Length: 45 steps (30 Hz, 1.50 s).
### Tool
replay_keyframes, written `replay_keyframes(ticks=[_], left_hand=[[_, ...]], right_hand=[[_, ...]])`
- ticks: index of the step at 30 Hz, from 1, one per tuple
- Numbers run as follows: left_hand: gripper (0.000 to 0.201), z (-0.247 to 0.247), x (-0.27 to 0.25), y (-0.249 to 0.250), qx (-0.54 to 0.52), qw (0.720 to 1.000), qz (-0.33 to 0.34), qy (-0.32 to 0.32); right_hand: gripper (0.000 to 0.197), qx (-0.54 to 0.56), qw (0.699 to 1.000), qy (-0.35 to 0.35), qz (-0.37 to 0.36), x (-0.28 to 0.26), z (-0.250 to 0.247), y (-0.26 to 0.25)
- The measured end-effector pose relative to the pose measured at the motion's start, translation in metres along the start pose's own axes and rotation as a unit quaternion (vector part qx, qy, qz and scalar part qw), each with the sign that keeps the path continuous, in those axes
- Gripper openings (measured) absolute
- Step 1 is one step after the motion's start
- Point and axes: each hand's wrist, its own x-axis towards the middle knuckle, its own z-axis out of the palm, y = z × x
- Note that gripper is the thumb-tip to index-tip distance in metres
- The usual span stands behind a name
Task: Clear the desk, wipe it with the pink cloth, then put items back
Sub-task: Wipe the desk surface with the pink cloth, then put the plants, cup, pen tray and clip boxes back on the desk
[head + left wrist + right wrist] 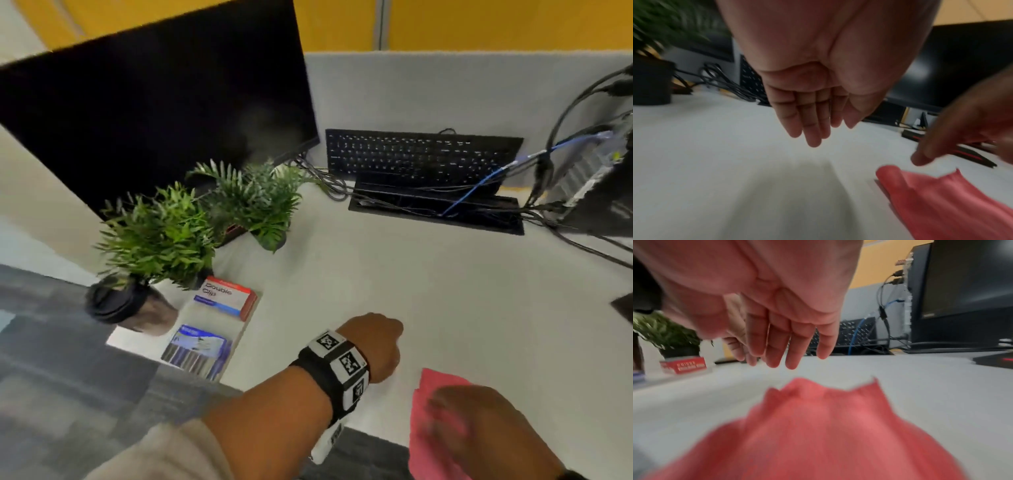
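- Pink cloth (435, 431) lies on the desk (428, 274) at its near edge, partly draped over it; its lower part is cut off by the frame in the head view and hidden under the right hand (479, 425).
- Right hand is badly motion-blurred in the head view. Right wrist view shows its fingers (774, 344) straight and slightly spread, pointing down, tips above the cloth's far rumpled edge (830, 391) with a gap between; nothing held.
- Whether the heel of the right hand touches the cloth cannot be told.
- Left hand (375, 346) hovers over bare desk just left of the cloth, apart from it. Head view shows only its back; the left wrist view shows the fingers (812, 120) straight and close together, holding nothing.
- Farther left at the desk edge: a red-and-white box (227, 298) printed "Double Clip", a blue packet (198, 349) with unreadable print, and a dark-lidded cup (130, 305), blurred.
- Two potted plants (205, 219) stand behind these, in front of a dark monitor (154, 113).
- A black keyboard (421, 157) leans upright against the grey partition; cables (479, 192) run into a desk slot.
- A computer tower (603, 192) is cut off at the right.
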Motion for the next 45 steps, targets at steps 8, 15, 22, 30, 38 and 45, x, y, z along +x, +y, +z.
replay_keyframes(ticks=[8, 15, 22, 30, 38, 45], left_hand=[[0.021, -0.032, -0.103, -0.045, -0.078, 0.955, -0.086, 0.274], [0.016, -0.017, -0.18, -0.123, -0.118, 0.903, -0.201, 0.362], [0.02, -0.005, -0.233, -0.217, -0.184, 0.837, -0.36, 0.369], [0.102, -0.026, -0.235, -0.329, -0.383, 0.775, -0.353, 0.359], [0.081, -0.047, -0.225, -0.357, -0.458, 0.805, -0.2, 0.32], [0.083, -0.057, -0.262, -0.344, -0.444, 0.816, -0.186, 0.322]], right_hand=[[0.015, 0.097, 0.988, 0.01, -0.12, 0.065, -0.049, -0.119], [0.011, 0.181, 0.971, -0.034, -0.153, 0.094, -0.024, -0.22], [0.014, 0.246, 0.957, -0.093, -0.125, 0.125, 0.026, -0.317], [0.061, 0.262, 0.954, -0.103, -0.1, 0.179, 0.066, -0.405], [0.057, 0.308, 0.948, -0.043, -0.075, 0.193, 0.079, -0.424], [0.061, 0.334, 0.934, -0.033, -0.121, 0.166, 0.071, -0.426]])
